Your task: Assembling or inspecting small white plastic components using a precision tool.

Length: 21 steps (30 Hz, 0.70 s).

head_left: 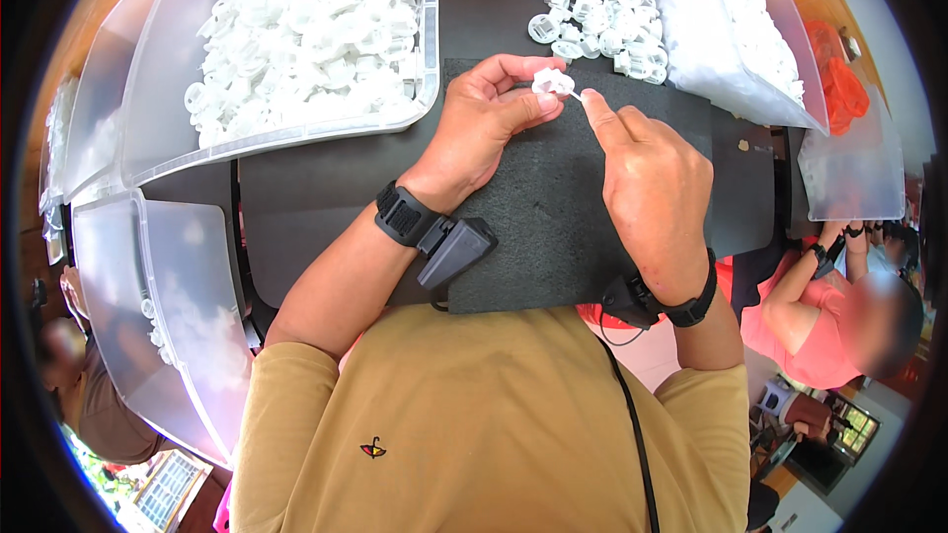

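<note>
My left hand (489, 109) pinches a small white plastic part (553, 84) between thumb and fingers, above a dark mat (533, 227). Close to its right side is my right hand (652, 168), closed, with the index finger stretched toward the part. A thin pale rod (577, 95) shows between that fingertip and the part; the rest of it is hidden in the fist. Just beyond my hands lies a loose heap of similar white plastic parts (597, 15) on the dark table (336, 207).
A clear bin (430, 59) piled with white parts stands at the far left, another clear tub (158, 276) below it. At the far right are a bag-lined bin (701, 39) of white parts and an orange bag (837, 79). A person in pink (810, 316) sits to the right.
</note>
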{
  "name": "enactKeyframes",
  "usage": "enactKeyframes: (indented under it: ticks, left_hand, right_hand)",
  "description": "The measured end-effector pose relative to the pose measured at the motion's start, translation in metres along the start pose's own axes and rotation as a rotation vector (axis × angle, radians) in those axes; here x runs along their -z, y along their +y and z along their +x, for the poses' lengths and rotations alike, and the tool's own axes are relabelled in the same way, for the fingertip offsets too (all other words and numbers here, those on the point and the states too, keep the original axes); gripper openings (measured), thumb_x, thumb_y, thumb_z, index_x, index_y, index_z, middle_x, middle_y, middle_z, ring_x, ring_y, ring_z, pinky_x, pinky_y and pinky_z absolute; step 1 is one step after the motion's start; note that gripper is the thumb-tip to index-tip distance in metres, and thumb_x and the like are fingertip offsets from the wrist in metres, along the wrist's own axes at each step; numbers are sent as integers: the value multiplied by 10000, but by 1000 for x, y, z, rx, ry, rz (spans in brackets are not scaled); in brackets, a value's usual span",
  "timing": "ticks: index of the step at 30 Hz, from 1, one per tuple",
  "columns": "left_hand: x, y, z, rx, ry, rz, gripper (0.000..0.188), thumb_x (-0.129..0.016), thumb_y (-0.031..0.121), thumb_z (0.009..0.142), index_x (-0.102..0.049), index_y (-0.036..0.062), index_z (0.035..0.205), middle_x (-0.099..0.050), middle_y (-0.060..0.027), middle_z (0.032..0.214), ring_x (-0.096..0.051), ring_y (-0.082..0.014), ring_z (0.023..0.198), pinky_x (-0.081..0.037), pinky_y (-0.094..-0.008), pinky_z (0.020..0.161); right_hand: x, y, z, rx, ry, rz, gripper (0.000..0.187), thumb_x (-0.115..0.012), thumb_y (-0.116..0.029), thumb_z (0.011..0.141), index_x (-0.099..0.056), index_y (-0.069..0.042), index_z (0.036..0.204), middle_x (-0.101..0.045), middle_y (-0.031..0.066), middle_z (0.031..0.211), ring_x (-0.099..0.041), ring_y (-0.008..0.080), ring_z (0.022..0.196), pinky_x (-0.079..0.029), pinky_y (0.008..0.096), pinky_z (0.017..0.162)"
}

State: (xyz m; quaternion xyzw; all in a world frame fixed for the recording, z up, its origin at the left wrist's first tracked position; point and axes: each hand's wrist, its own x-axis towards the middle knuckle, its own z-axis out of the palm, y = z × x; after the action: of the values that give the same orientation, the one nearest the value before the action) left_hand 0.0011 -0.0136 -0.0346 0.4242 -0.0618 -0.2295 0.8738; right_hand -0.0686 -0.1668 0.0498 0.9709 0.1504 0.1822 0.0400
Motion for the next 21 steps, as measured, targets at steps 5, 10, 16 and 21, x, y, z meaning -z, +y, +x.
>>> enactKeyframes:
  ticks: [5,10,16,21]
  left_hand:
    - [0,0,-1,-8,-5,9,266,-647,-22,852,-575,23,1104,-561,-127,1253,-605,-156,1038,-532,-279,906]
    - [-2,2,-2,4,9,34,271,-637,-22,860,-564,22,1117,-554,-128,1262,-601,-159,1046,-532,-282,907]
    - [0,2,0,3,21,-16,274,-623,-26,868,-552,19,1129,-550,-121,1265,-591,-164,1071,-527,-280,920]
    - [1,1,0,-1,20,-15,282,-627,-19,869,-552,19,1138,-557,-115,1254,-593,-162,1071,-525,-283,924]
  right_hand:
    - [1,2,2,47,-21,-35,325,-609,-84,733,-680,-78,1050,-565,11,684,-591,155,592,-478,295,494]
    - [0,3,4,74,-25,-68,341,-607,-76,725,-677,-80,1059,-569,19,686,-594,160,595,-482,299,501]
    - [4,4,-1,-20,-8,-6,353,-597,-60,744,-670,-98,1088,-573,25,709,-608,179,618,-495,314,520]
    - [4,-4,3,-19,1,31,349,-595,-56,756,-664,-91,1096,-578,28,720,-610,181,621,-498,321,522]
